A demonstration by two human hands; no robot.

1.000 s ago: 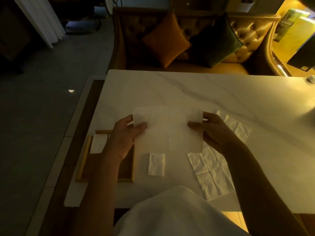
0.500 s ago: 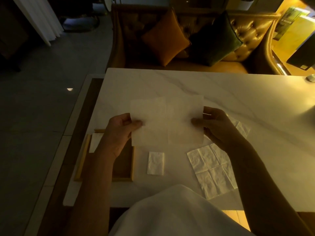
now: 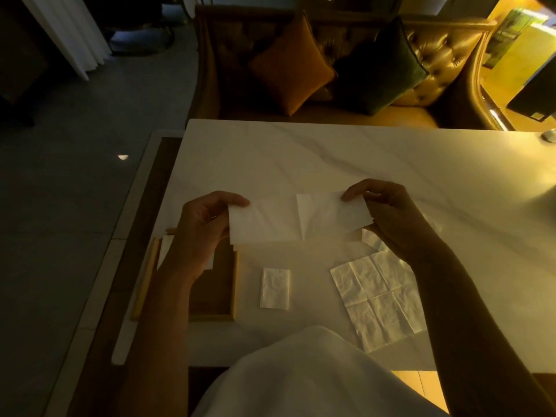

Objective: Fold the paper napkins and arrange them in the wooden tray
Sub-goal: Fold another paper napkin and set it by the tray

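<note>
Above the white marble table [image 3: 331,158] I hold a white paper napkin [image 3: 298,219] folded over into a wide strip. My left hand [image 3: 204,227] pinches its left end and my right hand [image 3: 388,218] pinches its right end. Below my left hand sits the wooden tray [image 3: 231,284] at the table's left edge, with a white napkin [image 3: 164,251] lying in it, partly hidden by my forearm. One small folded napkin [image 3: 275,288] lies on the table right of the tray. An unfolded, creased napkin [image 3: 376,299] lies flat under my right forearm.
A tufted sofa [image 3: 436,55] with an orange cushion [image 3: 290,67] and a dark green cushion [image 3: 382,67] stands beyond the table's far edge. My white garment [image 3: 301,377] covers the near table edge. Dark floor lies to the left.
The napkin was held up as an open square; now its top half is folded down into a wide strip, and both hands have moved apart to its ends.
</note>
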